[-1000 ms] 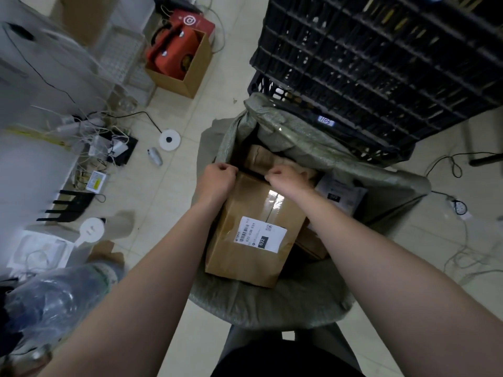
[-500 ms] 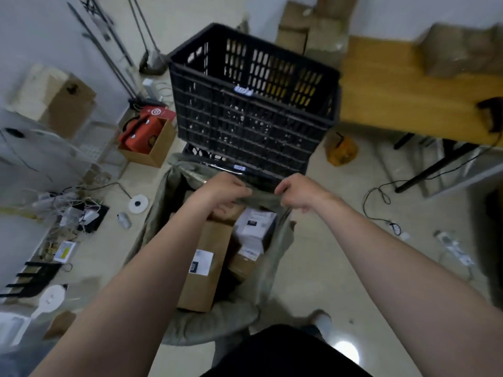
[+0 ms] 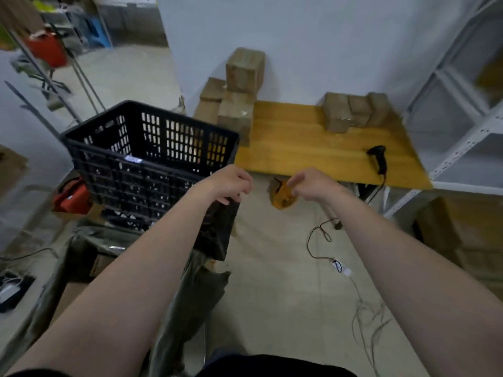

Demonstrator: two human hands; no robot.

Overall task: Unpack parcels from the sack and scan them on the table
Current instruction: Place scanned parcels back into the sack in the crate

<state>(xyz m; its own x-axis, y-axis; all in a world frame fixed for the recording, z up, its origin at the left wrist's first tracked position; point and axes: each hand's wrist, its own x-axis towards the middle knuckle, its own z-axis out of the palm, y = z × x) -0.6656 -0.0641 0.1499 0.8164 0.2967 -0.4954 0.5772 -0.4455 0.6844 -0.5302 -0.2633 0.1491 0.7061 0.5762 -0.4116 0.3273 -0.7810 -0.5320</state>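
The olive-green sack slumps open on the floor below my arms, with a brown parcel showing inside it at lower left. My left hand hovers in front of the black crate's corner, fingers loosely curled, and I see nothing in it. Level with it and slightly to the right, my right hand is also loosely curled and empty. The wooden table lies ahead. On it are a black handheld scanner and several brown parcels.
Stacked black crates stand ahead on the left, behind the sack. More cardboard boxes are piled against the wall left of the table. A grey metal shelf borders the table's right. Cables and an orange object lie on the floor.
Both hands let go of the parcel, briefly gripped the sack's rim, and now hang free and higher. My view has swung up from the sack toward the table.
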